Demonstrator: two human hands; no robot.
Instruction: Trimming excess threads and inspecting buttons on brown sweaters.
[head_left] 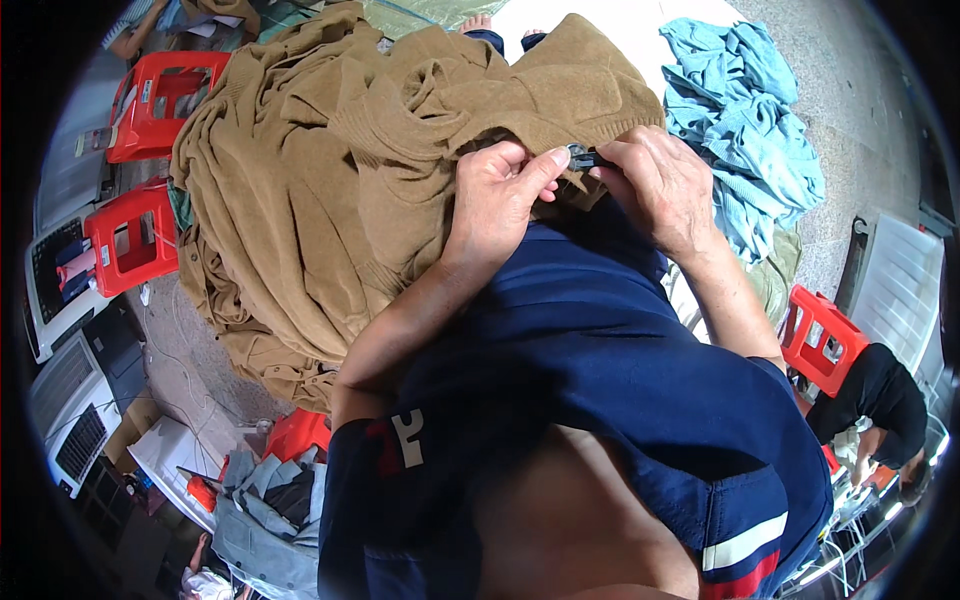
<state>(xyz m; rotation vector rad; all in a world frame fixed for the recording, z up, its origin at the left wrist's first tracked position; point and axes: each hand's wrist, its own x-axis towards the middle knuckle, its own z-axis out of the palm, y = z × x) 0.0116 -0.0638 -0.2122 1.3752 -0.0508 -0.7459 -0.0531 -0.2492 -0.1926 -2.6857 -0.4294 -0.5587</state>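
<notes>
A large heap of brown knit garments (330, 200) lies across my lap and in front of me, with ribbed edges and a few buttons showing. My left hand (500, 195) is closed on the edge of a brown knit garment (560, 90), thumb and forefinger pinched together. Right at the left thumb tip sits a small shiny round piece that looks like a button (575, 150). My right hand (655, 185) grips a small black tool that looks like thread snips (592, 160). Its tip meets the garment edge beside the left thumb; the fingers partly hide it.
A light blue ribbed garment pile (740, 120) lies at the far right. Red plastic stools (135, 235) stand to the left, another red stool (825, 340) to the right. Nearby, a person in black (880, 410) bends over. Grey garments (270, 520) are heaped at lower left, near sewing tables.
</notes>
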